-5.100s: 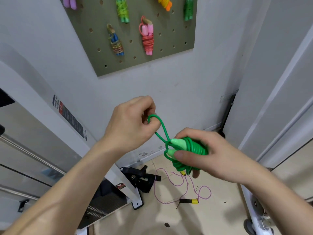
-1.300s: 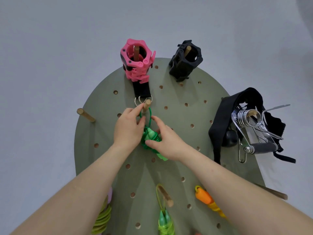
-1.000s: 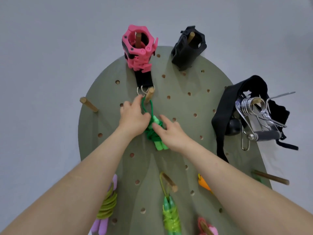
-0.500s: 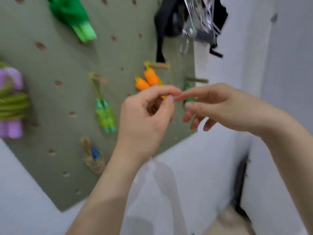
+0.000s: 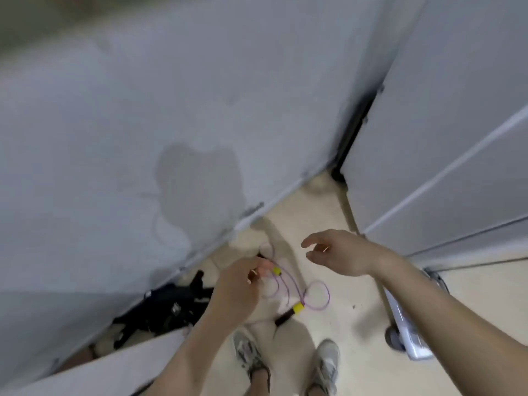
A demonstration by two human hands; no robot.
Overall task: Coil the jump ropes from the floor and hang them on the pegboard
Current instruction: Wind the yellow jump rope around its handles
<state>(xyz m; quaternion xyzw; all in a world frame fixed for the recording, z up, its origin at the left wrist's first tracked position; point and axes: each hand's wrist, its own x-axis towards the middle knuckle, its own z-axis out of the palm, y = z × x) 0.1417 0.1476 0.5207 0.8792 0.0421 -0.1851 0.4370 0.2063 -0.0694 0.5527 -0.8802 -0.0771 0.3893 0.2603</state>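
Note:
A thin purple jump rope (image 5: pixel 328 294) lies in loose loops on the beige floor near the wall. One black handle with a yellow band (image 5: pixel 290 311) lies at its near end, and a second yellow band (image 5: pixel 276 270) shows just past my left fingers. My left hand (image 5: pixel 240 290) hangs in the air above the rope, fingers loosely curled and holding nothing. My right hand (image 5: pixel 337 255) is held out to the right of it, fingers relaxed and empty. A blurred olive corner of the pegboard (image 5: pixel 25 12) shows at the top left.
A heap of black straps (image 5: pixel 171 307) lies against the wall's foot on the left. A white frame bar (image 5: pixel 114 367) crosses the lower left. A wheeled white base (image 5: pixel 405 330) stands at the right. My shoes (image 5: pixel 251 355) are just behind the rope.
The green coiled rope was hung on a peg and both hands let go of it. My view has swung down from the pegboard to the floor, and both empty hands have lowered.

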